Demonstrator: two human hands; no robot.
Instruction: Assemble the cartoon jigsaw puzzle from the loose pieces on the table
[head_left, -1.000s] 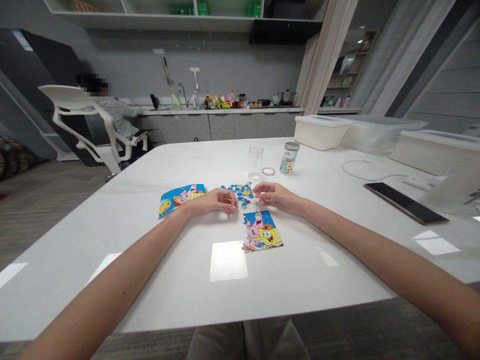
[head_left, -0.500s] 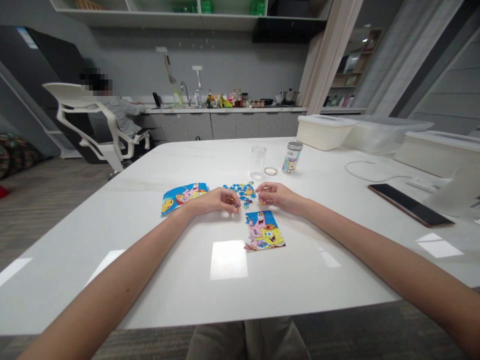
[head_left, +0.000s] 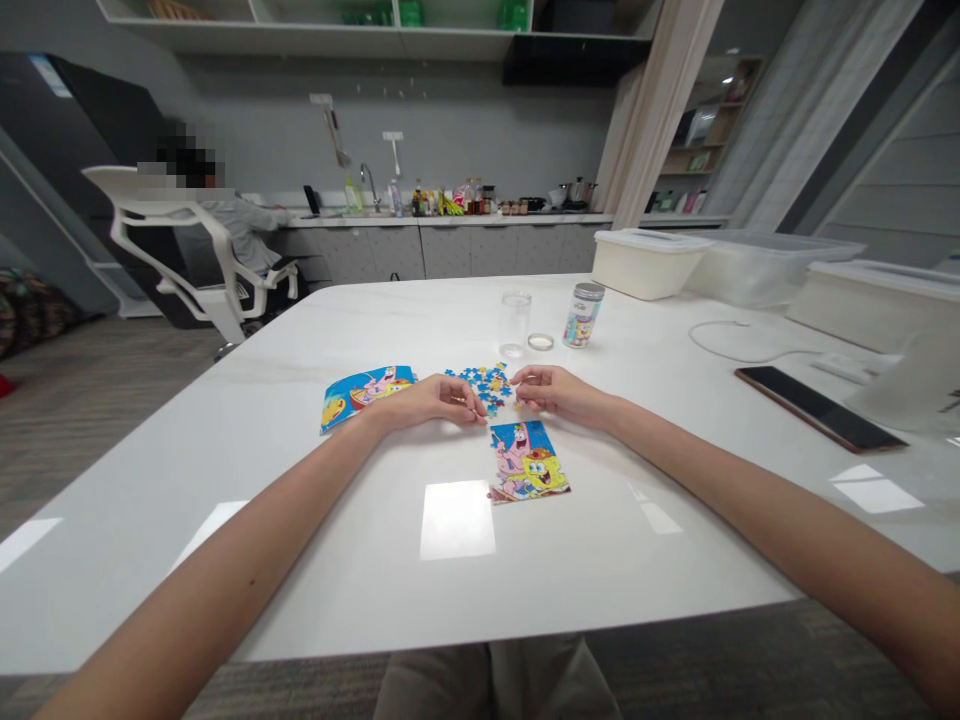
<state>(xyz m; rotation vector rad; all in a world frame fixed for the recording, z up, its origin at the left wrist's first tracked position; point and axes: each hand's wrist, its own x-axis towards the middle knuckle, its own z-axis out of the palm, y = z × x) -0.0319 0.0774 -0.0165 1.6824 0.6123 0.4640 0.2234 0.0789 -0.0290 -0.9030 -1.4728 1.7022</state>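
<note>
A joined section of a cartoon jigsaw puzzle (head_left: 531, 465) lies flat on the white table, with a yellow and a pink figure on blue. Just above its upper left corner, my left hand (head_left: 444, 402) pinches a small puzzle piece, mostly hidden by the fingertips. My right hand (head_left: 555, 392) is closed on another small puzzle piece (head_left: 519, 405), beyond the section's upper edge. Between and behind both hands lie several loose puzzle pieces (head_left: 489, 382), mostly blue. A slightly curved picture sheet (head_left: 360, 392) rests left of the pile, partly covered by my left hand and wrist.
Behind the pile stand a clear jar (head_left: 514, 325), a round lid (head_left: 540, 342) and a printed canister (head_left: 583, 316). A phone (head_left: 817, 408), a cable (head_left: 739, 350) and storage boxes (head_left: 649, 268) occupy the right side. A person sits in a white chair (head_left: 214, 235) at the far left.
My left hand has shifted slightly right, toward the upper left corner of the joined section, and its piece is less visible. My right hand has hardly moved.
</note>
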